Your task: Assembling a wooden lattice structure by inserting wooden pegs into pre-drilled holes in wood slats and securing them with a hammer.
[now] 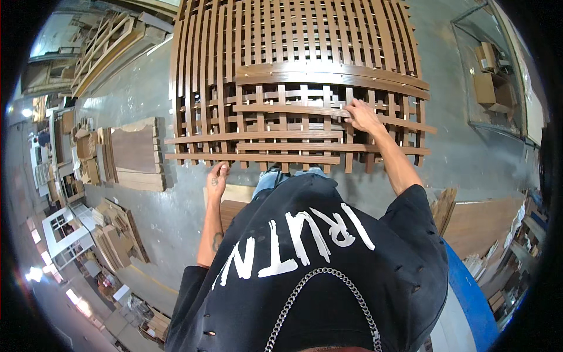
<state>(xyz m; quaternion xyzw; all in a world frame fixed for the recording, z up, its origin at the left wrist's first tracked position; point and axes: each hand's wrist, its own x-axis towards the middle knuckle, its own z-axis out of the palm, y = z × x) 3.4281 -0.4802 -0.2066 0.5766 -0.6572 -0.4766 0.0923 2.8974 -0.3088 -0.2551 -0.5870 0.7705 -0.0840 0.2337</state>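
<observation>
A stack of brown wood-grain slats (pixel 305 35), crossed in a lattice, fills the space before me. Several loose slats lie across its near part. My right hand (pixel 362 117) reaches over the stack, its fingers closed at the edge of one such slat (pixel 293 110). Close to the stack's front edge, left of my body, my left hand (pixel 217 176) has its thumb and fingers drawn together. Its fingertips are just below the nearest loose slat (pixel 252 157); what they hold, if anything, is too small to tell. A wider pair of boards (pixel 328 75) lies farther back, with small pale pegs along it.
Stacked brown panels (pixel 138 154) stand on the grey floor at the left, with cut boards (pixel 117 232) nearer. A metal-framed cart with cardboard boxes (pixel 491 91) is at the far right. A wooden sheet (pixel 484 226) lies at the right, near a blue surface (pixel 469 293).
</observation>
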